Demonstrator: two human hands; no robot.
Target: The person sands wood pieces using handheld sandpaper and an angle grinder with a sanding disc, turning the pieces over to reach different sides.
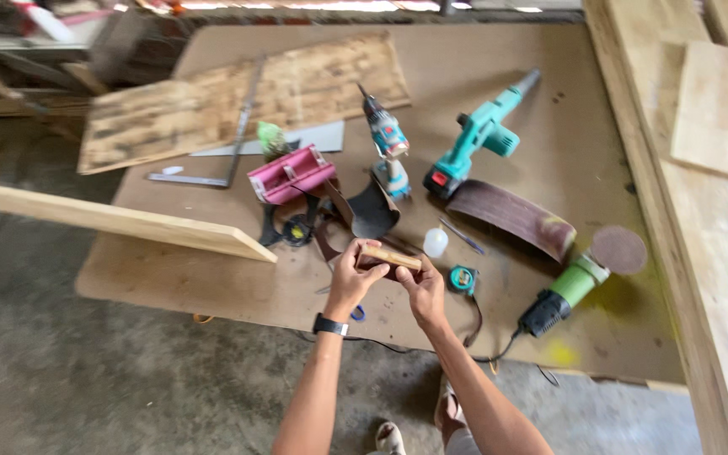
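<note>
Head cam looking straight down: closest to the lens are a couple of feet in sandals (389, 438) on the concrete floor (86, 371). Above them both hands are up over the near edge of the desk (212, 286), which is basically a big brown board. Left hand (349, 282), with a black watch (330, 325) on the wrist, and right hand (425, 291) have their fingers wrapped around the same small wooden block (389, 256), one hand on each end, so it's held in the air just above the desk's front edge.

Just past the hands: a little tape measure (463, 279), a small white bottle (436, 242), a dark curved sheet (372, 211) and a pink plastic tool (290, 174). To the right sits a green and black sander (568, 291) with its round pad, cord trailing off the desk, and a curled strip of sanding belt (516, 217). A long pale plank (111, 221) pokes in from the left.

Further back are a teal cordless drill (387, 143), a teal blower-looking tool (478, 135), a metal square (233, 139) and a weathered plywood panel (238, 97). Pale wood boards (709, 168) run along the right side.
</note>
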